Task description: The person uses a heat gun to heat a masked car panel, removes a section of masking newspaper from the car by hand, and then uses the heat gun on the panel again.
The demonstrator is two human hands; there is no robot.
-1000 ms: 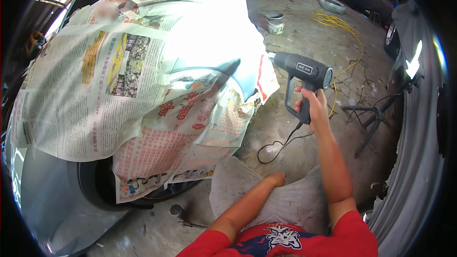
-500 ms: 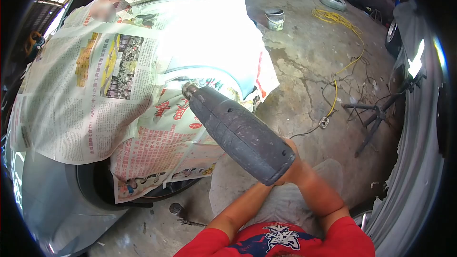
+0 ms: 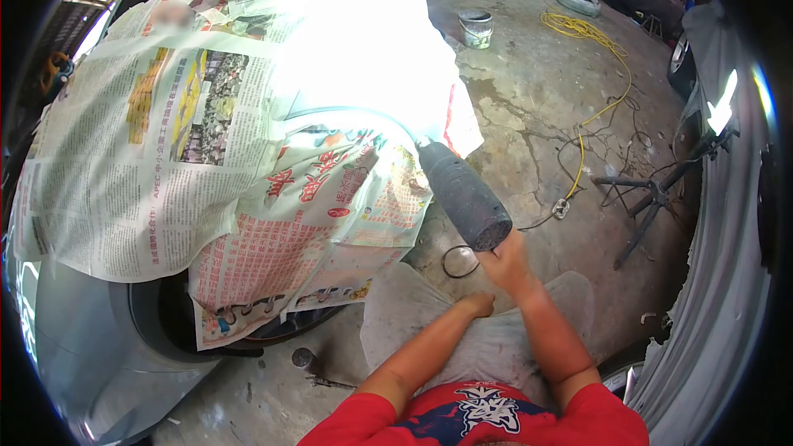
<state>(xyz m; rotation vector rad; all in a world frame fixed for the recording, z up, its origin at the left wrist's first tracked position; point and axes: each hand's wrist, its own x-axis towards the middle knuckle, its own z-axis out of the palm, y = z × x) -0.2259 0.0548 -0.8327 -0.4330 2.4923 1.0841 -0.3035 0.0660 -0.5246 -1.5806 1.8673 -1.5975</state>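
My right hand (image 3: 512,266) is wrapped round the handle of a dark grey heat gun (image 3: 467,200). The gun's metal nozzle points away from me, at the near right edge of a brightly lit car panel (image 3: 363,58). Newspaper sheets (image 3: 264,268) are draped around that panel and hang down over the wheel. My left hand (image 3: 477,306) rests by my lap with its fingers curled in, and nothing shows in it. The gun's body hides its handle from above.
A grey car fender (image 3: 83,347) lies at the lower left. On the concrete floor are a paint-stained bucket (image 3: 476,30), a coiled yellow cord (image 3: 578,29), a socket box (image 3: 561,209) and a black metal stand (image 3: 652,194). A grey cover (image 3: 702,297) hangs along the right.
The heat gun has swung right and away from me, from the panel's middle to its right edge. My left hand, formerly beneath the gun, now shows apart from it.
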